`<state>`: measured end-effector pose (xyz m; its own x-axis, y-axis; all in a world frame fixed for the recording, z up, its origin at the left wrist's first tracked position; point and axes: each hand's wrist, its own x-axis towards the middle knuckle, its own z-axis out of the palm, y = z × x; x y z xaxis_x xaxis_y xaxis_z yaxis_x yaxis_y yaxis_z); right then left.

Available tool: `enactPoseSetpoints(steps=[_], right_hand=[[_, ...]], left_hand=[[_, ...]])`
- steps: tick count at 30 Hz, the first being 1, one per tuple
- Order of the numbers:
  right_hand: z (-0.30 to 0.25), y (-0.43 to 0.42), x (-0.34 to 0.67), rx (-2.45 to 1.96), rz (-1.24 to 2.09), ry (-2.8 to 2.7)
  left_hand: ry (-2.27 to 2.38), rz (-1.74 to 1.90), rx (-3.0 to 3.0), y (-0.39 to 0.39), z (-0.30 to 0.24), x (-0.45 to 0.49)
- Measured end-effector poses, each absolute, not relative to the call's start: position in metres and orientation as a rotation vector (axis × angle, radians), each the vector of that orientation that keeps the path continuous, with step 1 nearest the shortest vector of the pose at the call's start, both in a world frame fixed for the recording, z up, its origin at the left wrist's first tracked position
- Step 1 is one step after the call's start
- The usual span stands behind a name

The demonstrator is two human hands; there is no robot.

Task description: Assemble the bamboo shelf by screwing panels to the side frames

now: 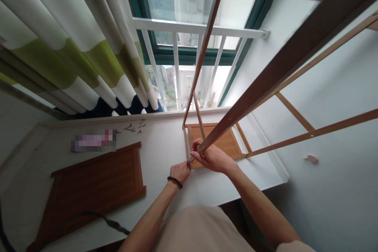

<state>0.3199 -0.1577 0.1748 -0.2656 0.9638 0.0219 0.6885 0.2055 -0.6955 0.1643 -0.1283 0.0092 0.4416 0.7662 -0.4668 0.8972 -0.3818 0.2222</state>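
Observation:
A tall wooden shelf frame (265, 75) stands on the white table (165, 153), its rails rising past the camera. Its lowest wooden shelf panel (227, 141) lies flat on the table. My right hand (211, 158) is wrapped round the foot of the near upright rail where it meets the panel's front corner. My left hand (180, 171), with a dark bead bracelet on the wrist, is closed in a pinch right at that same corner; what its fingers hold is too small to make out.
A loose brown wooden panel (97, 189) lies on the table's left half, with a black cable (109, 222) across its front. Several screws (134, 127) are scattered near the window sill. Striped curtains (67, 39) hang at the left, and a barred window (189, 67) is behind the table.

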Motion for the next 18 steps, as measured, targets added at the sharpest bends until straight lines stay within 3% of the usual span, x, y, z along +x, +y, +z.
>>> enactPoseSetpoints(steps=[18], right_hand=[[0.134,-0.187,0.305,-1.435,0.943,-1.666]], left_hand=[[1.388,-0.401,2.313,-0.126,-0.001,0.168]])
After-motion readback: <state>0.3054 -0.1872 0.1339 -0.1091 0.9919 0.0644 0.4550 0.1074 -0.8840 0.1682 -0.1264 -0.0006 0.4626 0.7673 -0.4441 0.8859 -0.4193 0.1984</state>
